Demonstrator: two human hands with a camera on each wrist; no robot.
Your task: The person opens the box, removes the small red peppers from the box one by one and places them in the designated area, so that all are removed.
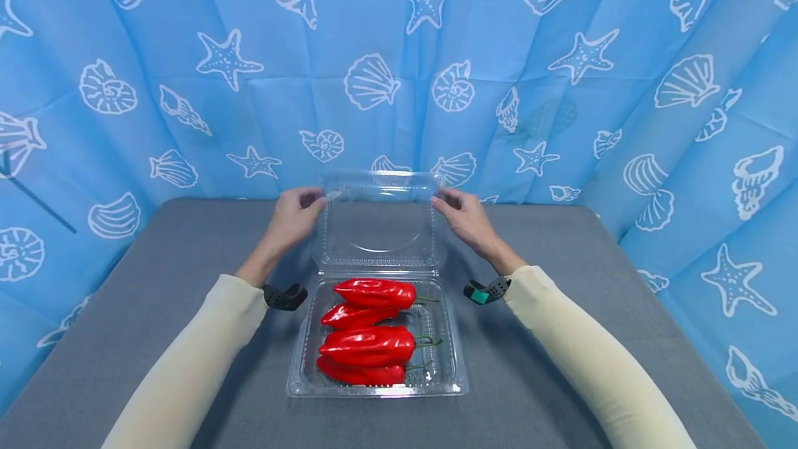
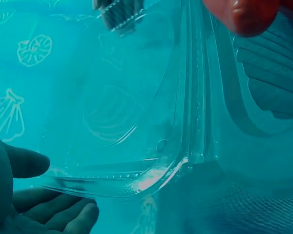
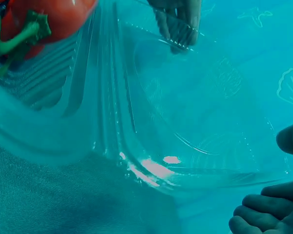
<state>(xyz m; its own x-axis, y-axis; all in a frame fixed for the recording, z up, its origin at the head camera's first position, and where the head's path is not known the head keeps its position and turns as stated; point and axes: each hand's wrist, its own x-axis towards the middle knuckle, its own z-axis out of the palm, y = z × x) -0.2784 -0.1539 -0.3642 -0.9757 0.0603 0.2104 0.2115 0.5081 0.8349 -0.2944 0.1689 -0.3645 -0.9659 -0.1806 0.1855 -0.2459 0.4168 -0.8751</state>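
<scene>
A clear plastic clamshell box lies on the grey table, its hinged lid (image 1: 382,227) raised at the back. Several red peppers (image 1: 368,346) with green stems lie crosswise in the base (image 1: 454,359). At the lid's left corner, my left hand (image 1: 295,213) pinches the rim between thumb and fingers. My right hand (image 1: 464,217) pinches the opposite corner in the same way. In the left wrist view the left thumb (image 2: 29,162) is on one side of the rim and the fingers on the other. The right thumb (image 3: 290,139) shows likewise in the right wrist view.
The grey cloth-covered table (image 1: 548,366) extends around the box on all sides. Behind it and at both sides hangs a blue curtain (image 1: 399,40) printed with white shells and starfish, close behind the raised lid. Each wrist wears a black band (image 1: 285,297).
</scene>
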